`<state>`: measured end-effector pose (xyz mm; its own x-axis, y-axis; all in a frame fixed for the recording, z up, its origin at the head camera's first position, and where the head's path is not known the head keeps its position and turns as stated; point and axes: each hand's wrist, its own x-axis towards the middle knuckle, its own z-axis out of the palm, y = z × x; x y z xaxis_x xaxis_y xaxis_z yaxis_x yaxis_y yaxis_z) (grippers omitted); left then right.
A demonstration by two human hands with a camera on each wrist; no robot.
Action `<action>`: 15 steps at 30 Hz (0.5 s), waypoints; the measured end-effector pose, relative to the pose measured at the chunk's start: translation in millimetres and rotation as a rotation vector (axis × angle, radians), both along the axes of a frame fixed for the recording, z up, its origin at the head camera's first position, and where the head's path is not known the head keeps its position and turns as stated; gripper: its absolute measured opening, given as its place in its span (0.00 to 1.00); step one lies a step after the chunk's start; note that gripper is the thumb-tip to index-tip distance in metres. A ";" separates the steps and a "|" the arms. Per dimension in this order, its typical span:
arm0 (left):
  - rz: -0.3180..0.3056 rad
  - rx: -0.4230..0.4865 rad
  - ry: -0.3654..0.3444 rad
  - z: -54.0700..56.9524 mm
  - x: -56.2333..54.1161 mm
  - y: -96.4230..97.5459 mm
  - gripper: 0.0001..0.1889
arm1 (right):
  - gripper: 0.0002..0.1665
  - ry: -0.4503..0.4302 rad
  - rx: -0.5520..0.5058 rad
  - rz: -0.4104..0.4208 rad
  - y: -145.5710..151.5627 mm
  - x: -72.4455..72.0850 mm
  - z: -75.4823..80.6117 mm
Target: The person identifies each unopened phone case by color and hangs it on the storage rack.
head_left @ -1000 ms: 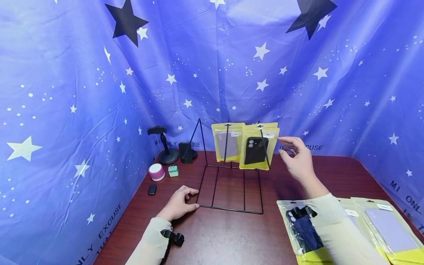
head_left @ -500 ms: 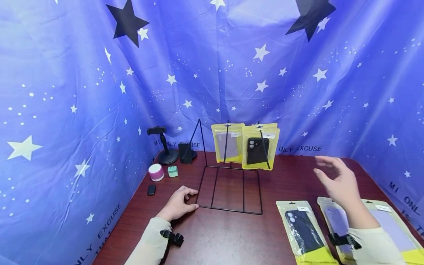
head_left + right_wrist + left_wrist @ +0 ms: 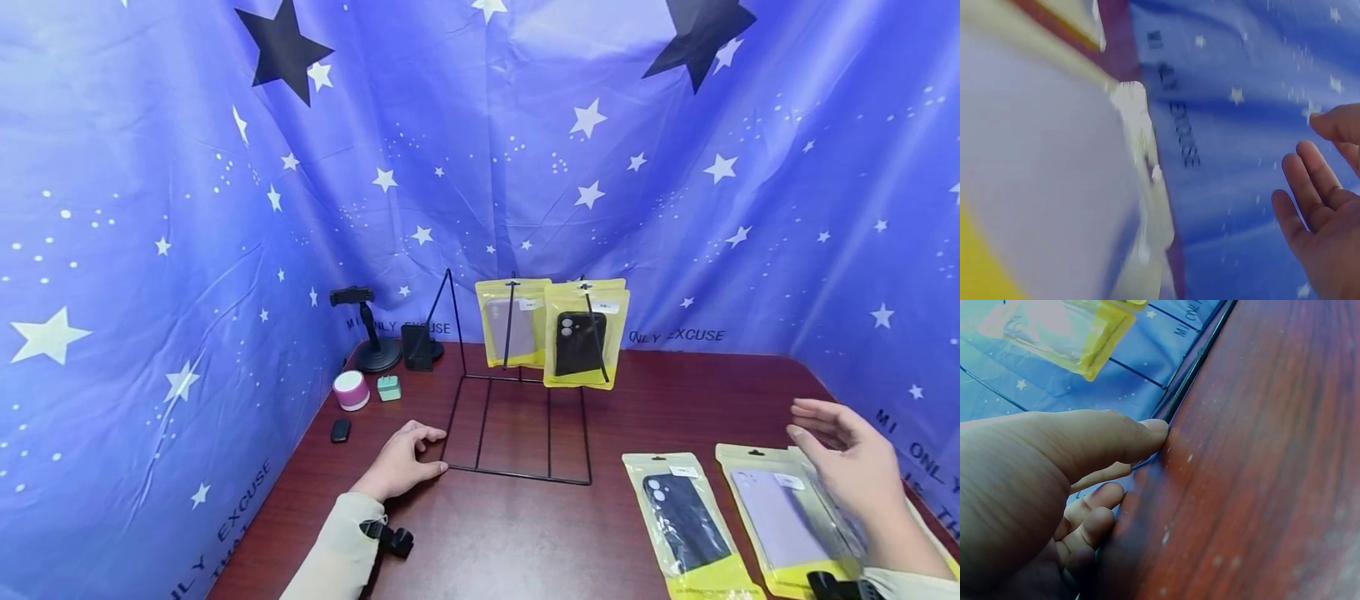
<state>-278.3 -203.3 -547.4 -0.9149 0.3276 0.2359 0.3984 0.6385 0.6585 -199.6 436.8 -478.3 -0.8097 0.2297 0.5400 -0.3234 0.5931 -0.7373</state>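
My left hand (image 3: 401, 467) pinches the front left corner of a black wire display rack (image 3: 517, 476); in the left wrist view the thumb (image 3: 1110, 437) rests against the wire. On the rack's hooks hang yellow-edged pouches: a purple phone case pouch (image 3: 492, 352) at centre, and a black phone case pouch (image 3: 573, 354) to its right with another behind. My right hand (image 3: 855, 458), fingers loosely bent and holding nothing, hovers over the pouches at the table's right. There lie a dark phone case pouch (image 3: 686, 521) and a purple phone case pouch (image 3: 780, 517). The hand partly hides another pouch.
At the back left stand a phone stand (image 3: 371, 342) and a smaller black stand (image 3: 417, 346). Nearer are a pink-and-white round container (image 3: 351, 391), a green charger plug (image 3: 389, 387) and a small black object (image 3: 341, 431). A starry blue curtain (image 3: 480, 167) surrounds the table.
My right hand has moved from beside the hanging black phone case pouch, rightward and toward me, over the pouches on the table. The left hand stays at the rack's corner.
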 end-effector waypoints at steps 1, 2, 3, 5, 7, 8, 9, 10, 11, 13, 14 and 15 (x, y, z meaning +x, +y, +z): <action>-0.001 0.001 0.002 -0.1 -0.2 0.0 0.25 | 0.24 -0.013 -0.008 -0.010 5.5 2.1 -2.2; -0.002 0.001 0.000 -0.5 -0.6 0.0 0.25 | 0.23 -0.021 -0.011 -0.019 10.8 4.2 -4.4; -0.003 0.000 -0.001 -0.5 -0.7 0.0 0.25 | 0.22 -0.031 -0.012 -0.026 16.3 6.0 -6.7; -0.002 -0.004 -0.005 -0.1 -0.7 0.3 0.25 | 0.23 -0.050 -0.027 -0.023 26.8 9.6 -12.0; 0.000 -0.007 -0.013 0.5 -0.4 0.5 0.25 | 0.24 -0.061 -0.030 -0.015 37.1 13.3 -17.6; 0.001 -0.009 -0.019 0.7 -0.3 0.5 0.25 | 0.25 -0.064 -0.037 -0.008 41.7 15.5 -20.3; 0.001 -0.008 -0.023 1.4 0.1 0.7 0.26 | 0.26 -0.066 -0.042 -0.003 46.2 17.5 -22.6; 0.003 -0.008 -0.024 1.7 0.3 0.9 0.25 | 0.26 -0.067 -0.049 0.004 50.0 19.8 -25.1; 0.005 -0.010 -0.027 1.7 0.3 1.0 0.25 | 0.27 -0.063 -0.055 0.007 53.6 22.1 -27.3; 0.009 -0.015 -0.029 1.9 0.2 1.2 0.25 | 0.28 -0.045 -0.069 0.015 59.6 26.0 -31.7; 0.008 -0.017 -0.028 1.9 0.0 1.5 0.25 | 0.29 -0.036 -0.086 0.020 62.2 27.9 -34.1; 0.008 -0.018 -0.027 2.0 -0.1 1.7 0.26 | 0.30 -0.022 -0.099 0.022 65.2 29.2 -36.3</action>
<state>-278.4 -201.6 -545.4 -0.9235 0.3241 0.2050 0.3752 0.6533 0.6576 -170.5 502.0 -514.6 -0.8265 0.2632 0.4975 -0.3188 0.5095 -0.7992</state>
